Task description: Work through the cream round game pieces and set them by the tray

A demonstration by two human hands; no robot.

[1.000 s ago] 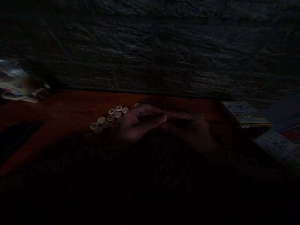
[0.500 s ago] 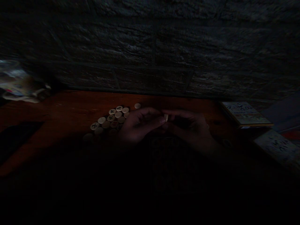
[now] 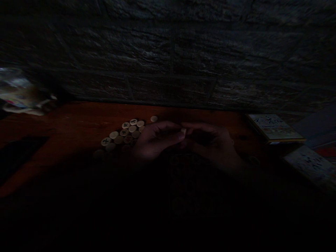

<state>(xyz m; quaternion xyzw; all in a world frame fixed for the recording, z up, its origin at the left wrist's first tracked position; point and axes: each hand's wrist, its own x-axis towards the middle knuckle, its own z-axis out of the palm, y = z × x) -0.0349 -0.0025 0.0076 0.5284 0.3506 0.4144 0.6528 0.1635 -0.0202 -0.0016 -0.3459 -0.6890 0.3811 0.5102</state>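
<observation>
Between the fingertips of both hands is a pale round xiangqi piece (image 3: 183, 131), turned edge-on. My left hand (image 3: 159, 139) pinches it with thumb and forefinger, mostly covering it. My right hand (image 3: 214, 138) meets it from the other side, its fingers closed at the piece. Left of my left hand, several xiangqi pieces (image 3: 124, 132) lie in a close group on the wooden table (image 3: 86, 117), some showing black or red characters, others blank. One piece (image 3: 154, 119) lies apart behind my left hand. Below the hands, faint round shapes are too dark to make out.
A dark brick wall (image 3: 168, 63) rises behind the table. At the right lie a flat box (image 3: 275, 127) and another pale box or book (image 3: 312, 164). A dark flat object (image 3: 21, 150) lies at the left, and a clear jar-like thing (image 3: 15, 91) stands behind it.
The piece between my fingers has turned and shifted slightly left. My right fingertips have moved a little around it. The pieces on the table look unmoved.
</observation>
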